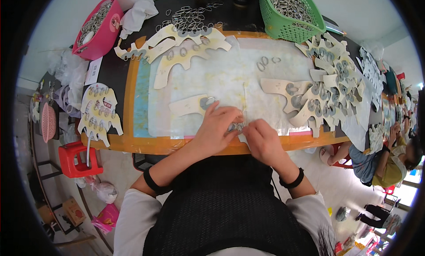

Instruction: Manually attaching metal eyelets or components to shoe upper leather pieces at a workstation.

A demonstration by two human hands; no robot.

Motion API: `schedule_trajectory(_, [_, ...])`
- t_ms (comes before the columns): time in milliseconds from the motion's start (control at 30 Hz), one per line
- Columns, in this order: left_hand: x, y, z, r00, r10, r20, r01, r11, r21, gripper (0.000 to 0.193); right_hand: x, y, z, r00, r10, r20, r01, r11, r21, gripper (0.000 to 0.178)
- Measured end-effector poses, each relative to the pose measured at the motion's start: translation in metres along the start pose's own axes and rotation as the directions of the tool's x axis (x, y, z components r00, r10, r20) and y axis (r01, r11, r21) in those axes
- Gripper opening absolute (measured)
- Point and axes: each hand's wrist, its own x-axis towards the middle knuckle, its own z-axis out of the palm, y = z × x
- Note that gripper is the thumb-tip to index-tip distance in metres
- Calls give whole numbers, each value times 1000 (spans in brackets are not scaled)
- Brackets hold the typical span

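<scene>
In front of me at the table's near edge lies a cream cut piece (188, 106), flat like leather, with grey oval patches. One oval metal ring (211, 100) shows on its patch, just above my left fingers. My left hand (219, 127) is closed on the piece's near part, with the thumb and fingers around another metal ring (240, 126). Beside it, my right hand (264, 140) pinches a narrow pale end of the same piece. The fingertips cover most of what lies between the two hands.
Loose rings (264, 61) lie on the white work sheet (199, 74). Cream pieces (334, 87) are heaped at right; others (190, 52) lie far left. A pink basket (106, 34) and a green basket (283, 21) hold rings. Another person (394, 163) sits at far right.
</scene>
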Motion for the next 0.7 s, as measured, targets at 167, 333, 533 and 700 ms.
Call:
schedule_trajectory(167, [-4, -5, 4, 989, 147, -17, -144, 980, 138, 17, -8, 1, -5, 1000, 15, -23, -13, 996, 92, 28])
schedule_trajectory(333, [-6, 1, 3, 978, 186, -94, -166, 969, 183, 10, 1, 0, -17, 993, 121, 3, -120, 976, 181, 25])
schedule_trajectory(533, [-8, -6, 4, 971, 228, -73, -203, 945, 258, 7, 6, 20, -18, 982, -153, 109, 154, 988, 1, 32])
schedule_trajectory(700, [-9, -3, 4, 973, 217, -78, -187, 940, 285, 7, -1, 26, -21, 954, -278, 115, 287, 955, -77, 36])
